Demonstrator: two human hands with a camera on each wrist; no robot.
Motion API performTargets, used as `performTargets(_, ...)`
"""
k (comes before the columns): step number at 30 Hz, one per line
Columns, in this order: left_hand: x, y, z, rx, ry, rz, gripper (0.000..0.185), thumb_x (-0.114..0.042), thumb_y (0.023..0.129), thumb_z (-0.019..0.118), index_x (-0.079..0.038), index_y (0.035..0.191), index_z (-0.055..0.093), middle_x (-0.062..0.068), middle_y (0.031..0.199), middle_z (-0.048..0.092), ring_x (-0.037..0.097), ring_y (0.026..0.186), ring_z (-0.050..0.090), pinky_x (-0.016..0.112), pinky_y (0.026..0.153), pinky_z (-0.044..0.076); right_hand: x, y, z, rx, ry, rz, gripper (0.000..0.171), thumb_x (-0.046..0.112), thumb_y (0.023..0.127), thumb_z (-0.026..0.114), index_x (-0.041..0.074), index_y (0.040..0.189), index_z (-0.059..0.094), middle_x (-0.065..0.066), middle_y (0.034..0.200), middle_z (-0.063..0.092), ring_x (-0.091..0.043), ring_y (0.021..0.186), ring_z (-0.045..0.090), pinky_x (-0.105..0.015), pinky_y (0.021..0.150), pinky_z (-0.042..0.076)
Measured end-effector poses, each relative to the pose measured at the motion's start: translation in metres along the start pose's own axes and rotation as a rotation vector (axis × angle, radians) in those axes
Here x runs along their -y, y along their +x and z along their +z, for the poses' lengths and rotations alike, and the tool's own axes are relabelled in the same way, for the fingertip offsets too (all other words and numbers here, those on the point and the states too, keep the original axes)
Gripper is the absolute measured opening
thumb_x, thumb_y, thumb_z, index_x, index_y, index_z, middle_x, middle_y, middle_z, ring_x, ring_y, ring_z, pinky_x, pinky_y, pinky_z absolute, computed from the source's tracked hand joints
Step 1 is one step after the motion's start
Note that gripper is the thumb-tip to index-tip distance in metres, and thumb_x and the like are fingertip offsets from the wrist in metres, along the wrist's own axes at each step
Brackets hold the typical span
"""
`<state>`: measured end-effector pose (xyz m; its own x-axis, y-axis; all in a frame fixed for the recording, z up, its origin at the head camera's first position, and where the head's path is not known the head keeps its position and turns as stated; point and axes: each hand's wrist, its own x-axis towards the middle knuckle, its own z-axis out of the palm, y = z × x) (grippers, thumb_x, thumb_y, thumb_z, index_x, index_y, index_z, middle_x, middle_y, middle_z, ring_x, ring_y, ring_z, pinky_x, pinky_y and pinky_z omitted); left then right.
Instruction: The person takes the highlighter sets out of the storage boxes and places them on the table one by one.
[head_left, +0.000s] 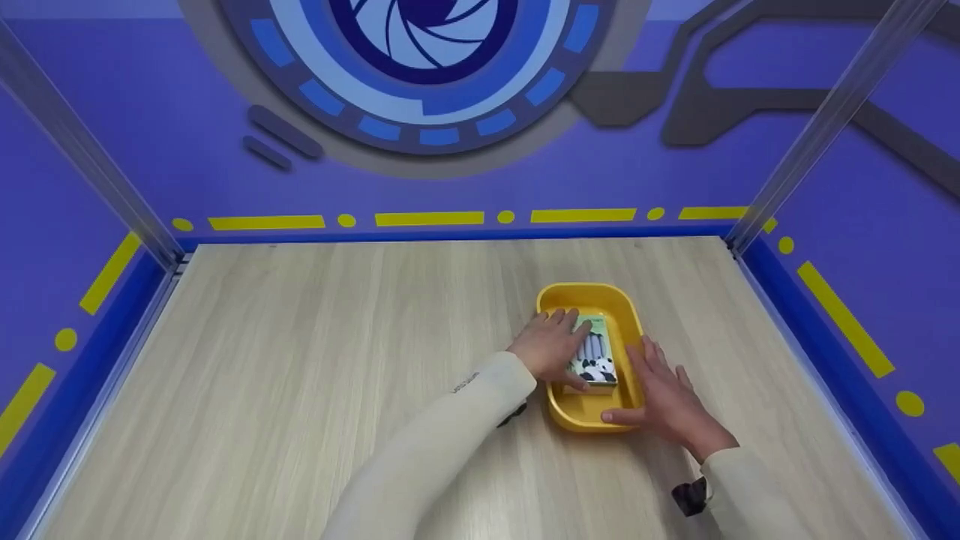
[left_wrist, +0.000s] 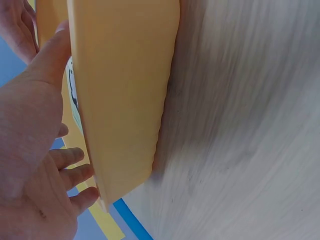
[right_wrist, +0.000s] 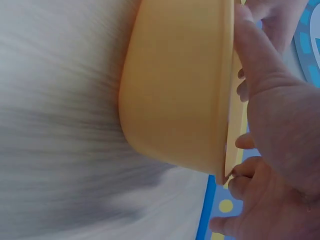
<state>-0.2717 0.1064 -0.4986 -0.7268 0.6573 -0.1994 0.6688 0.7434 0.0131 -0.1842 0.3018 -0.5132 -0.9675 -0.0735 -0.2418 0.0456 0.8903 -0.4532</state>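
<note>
A yellow plastic bin (head_left: 589, 420) stands on the table, its long sides running away from me. Inside lies a small box (head_left: 598, 352) with a panda picture and a row of pencil-like shapes on a green face. My left hand (head_left: 551, 345) reaches over the bin's left rim, fingers spread, with thumb and index finger overlapping the box's left side. Along the right rim lies my right hand (head_left: 671, 401), its thumb over the near right corner and its fingers loosely extended. From the left wrist, the bin's side wall (left_wrist: 125, 100) hides most of the box.
The wooden table (head_left: 300, 375) stretches widely to the left of the bin. Purple-blue panels with yellow dashes (head_left: 430, 218) enclose it at the back and both sides, with metal posts (head_left: 825, 135) at the corners.
</note>
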Motion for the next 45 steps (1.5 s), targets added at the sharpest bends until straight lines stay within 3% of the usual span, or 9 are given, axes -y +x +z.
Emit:
performTargets(6, -0.001, 0.003, 0.000, 0.020, -0.018, -0.001, 0.098, -0.071, 0.078, 0.059, -0.027, 0.155, 0.018, 0.001, 0.163, 0.017, 0.021, 0.150, 0.020, 0.039, 0.123, 0.018, -0.001, -0.002, -0.005, 0.028, -0.012, -0.014, 0.123, 0.059, 0.067, 0.080, 0.008, 0.156, 0.012, -0.024, 0.161, -0.006, -0.045, 0.147, 0.003, -0.066, 0.116, -0.004)
performTargets(29, -0.003, 0.010, 0.003, 0.030, -0.010, -0.004, 0.099, -0.071, 0.076, 0.060, -0.027, 0.155, 0.020, 0.001, 0.163, 0.019, 0.021, 0.149, 0.022, 0.039, 0.123, 0.019, 0.005, -0.002, -0.011, 0.094, -0.024, -0.005, 0.128, 0.064, 0.062, 0.078, 0.002, 0.154, 0.014, -0.026, 0.160, -0.007, -0.045, 0.147, 0.000, -0.065, 0.115, -0.005)
performTargets(45, -0.005, 0.015, 0.003, 0.007, 0.036, 0.006, 0.099, -0.072, 0.074, 0.063, -0.027, 0.154, 0.024, 0.000, 0.160, 0.026, 0.020, 0.146, 0.029, 0.038, 0.121, 0.025, 0.006, -0.001, -0.013, 0.104, -0.046, -0.025, 0.124, 0.058, 0.066, 0.080, -0.003, 0.152, 0.015, -0.027, 0.160, -0.006, -0.046, 0.147, 0.002, -0.064, 0.117, -0.003)
